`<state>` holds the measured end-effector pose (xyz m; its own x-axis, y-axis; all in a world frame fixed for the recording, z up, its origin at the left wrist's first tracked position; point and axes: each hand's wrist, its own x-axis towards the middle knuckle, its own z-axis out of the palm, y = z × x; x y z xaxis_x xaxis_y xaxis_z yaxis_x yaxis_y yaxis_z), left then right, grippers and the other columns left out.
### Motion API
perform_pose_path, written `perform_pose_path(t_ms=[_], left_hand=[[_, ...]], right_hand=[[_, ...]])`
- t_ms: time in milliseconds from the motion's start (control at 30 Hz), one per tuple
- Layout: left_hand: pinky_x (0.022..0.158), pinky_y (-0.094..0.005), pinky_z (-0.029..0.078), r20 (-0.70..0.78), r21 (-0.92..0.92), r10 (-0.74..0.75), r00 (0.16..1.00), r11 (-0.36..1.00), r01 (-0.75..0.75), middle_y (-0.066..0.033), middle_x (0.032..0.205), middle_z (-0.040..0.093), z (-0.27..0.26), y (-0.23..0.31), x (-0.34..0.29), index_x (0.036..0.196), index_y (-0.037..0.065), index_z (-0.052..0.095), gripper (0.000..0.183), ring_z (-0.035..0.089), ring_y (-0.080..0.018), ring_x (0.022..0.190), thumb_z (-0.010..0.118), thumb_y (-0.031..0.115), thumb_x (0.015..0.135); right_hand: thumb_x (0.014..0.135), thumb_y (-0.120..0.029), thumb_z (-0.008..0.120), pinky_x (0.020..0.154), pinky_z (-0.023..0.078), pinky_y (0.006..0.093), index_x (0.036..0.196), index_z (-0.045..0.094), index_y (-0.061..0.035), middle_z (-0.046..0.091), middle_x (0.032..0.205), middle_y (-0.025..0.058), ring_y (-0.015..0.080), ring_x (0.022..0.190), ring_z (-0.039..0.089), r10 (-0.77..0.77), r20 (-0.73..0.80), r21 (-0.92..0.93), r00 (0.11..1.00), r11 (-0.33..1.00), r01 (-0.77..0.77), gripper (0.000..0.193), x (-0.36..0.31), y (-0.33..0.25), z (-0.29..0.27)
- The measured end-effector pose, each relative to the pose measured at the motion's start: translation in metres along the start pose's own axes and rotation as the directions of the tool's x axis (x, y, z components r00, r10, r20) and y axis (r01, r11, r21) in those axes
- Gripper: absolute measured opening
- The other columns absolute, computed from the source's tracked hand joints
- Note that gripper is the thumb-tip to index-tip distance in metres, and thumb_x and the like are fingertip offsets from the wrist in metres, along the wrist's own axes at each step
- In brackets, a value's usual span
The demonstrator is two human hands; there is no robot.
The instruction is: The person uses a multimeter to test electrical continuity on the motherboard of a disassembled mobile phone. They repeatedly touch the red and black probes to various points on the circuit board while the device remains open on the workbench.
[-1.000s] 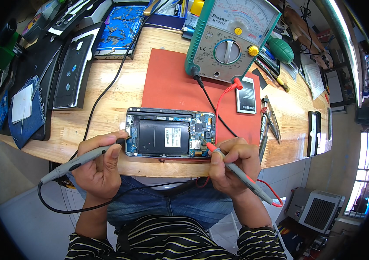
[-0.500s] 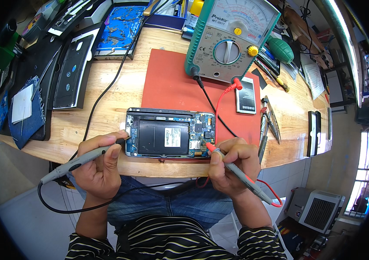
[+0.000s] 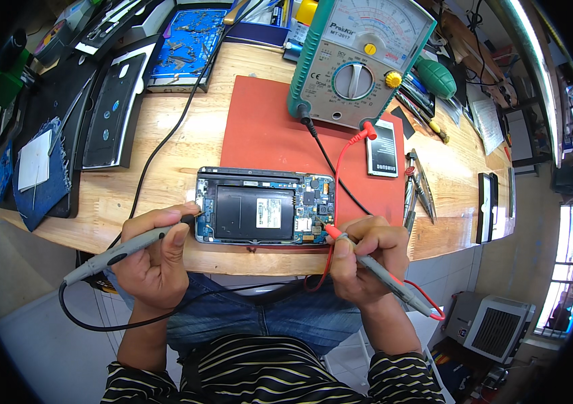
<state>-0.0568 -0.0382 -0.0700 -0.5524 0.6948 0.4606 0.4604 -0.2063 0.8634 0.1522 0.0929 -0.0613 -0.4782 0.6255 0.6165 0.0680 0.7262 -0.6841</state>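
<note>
An opened smartphone [image 3: 249,209] lies face down across the near edge of an orange-red mat [image 3: 266,121], its blue circuit board bare and its battery bay vacant. My left hand [image 3: 152,262] is closed on a grey multimeter probe with a black lead [image 3: 115,254], its tip at the phone's left end. A second grey probe with a red collar [image 3: 384,276] sits in the pinch of my right hand [image 3: 371,262], pointing at the board's lower right part. Whether either tip touches metal is too small to tell. Both leads belong to the analog multimeter [image 3: 360,67] behind the mat.
A phone battery [image 3: 382,151] rests on the mat's right side, with tweezers [image 3: 424,185] beside it. Further right lies a black-and-white strip [image 3: 485,207]. Left are a denim cloth [image 3: 47,182], a dark tray [image 3: 113,111] and a blue parts tray [image 3: 189,44]. The black lead crosses the table.
My right hand and the red probe have shifted slightly right and down, the tip moving a little along the board's right part. My left hand and the phone stay almost still.
</note>
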Motion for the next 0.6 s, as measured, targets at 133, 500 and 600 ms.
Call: perform_pose_path(t_ms=[133,500,600], left_hand=[[0.086,-0.0318,0.050,0.039,0.002,-0.025,0.999,1.000,0.025,-0.0248,0.097,0.065,-0.0017,0.0020,-0.0008,0.104,-0.004,0.050,0.014,0.066,-0.0257,0.092,0.055,0.005,0.093],[0.081,-0.0280,0.052,0.004,0.008,0.012,1.000,1.000,-0.012,-0.0208,0.093,0.068,-0.0003,0.0007,0.0003,0.102,-0.005,0.052,0.016,0.067,-0.0222,0.089,0.058,0.005,0.092],[0.081,-0.0281,0.052,0.002,-0.002,0.004,1.000,1.000,-0.004,-0.0208,0.093,0.068,-0.0002,0.0006,0.0005,0.102,-0.005,0.052,0.016,0.067,-0.0222,0.089,0.058,0.005,0.092]], right_hand=[[0.074,0.000,0.068,0.047,0.046,0.0250,0.086,0.044,-0.0037,0.059,0.067,0.0104,0.0162,0.052,0.059,-0.009,0.025,-0.036,1.000,0.999,0.010,0.027,0.0013,-0.0012,-0.0013],[0.073,0.001,0.068,0.044,0.044,0.0250,0.085,0.044,-0.0035,0.056,0.064,0.0092,0.0151,0.048,0.056,-0.020,0.031,-0.040,0.999,0.999,0.021,0.027,0.0029,0.0002,0.0007],[0.073,0.001,0.067,0.044,0.044,0.0249,0.085,0.044,-0.0031,0.056,0.063,0.0091,0.0148,0.048,0.055,-0.018,0.029,-0.027,0.999,0.999,0.018,0.027,0.0029,0.0011,0.0011]])
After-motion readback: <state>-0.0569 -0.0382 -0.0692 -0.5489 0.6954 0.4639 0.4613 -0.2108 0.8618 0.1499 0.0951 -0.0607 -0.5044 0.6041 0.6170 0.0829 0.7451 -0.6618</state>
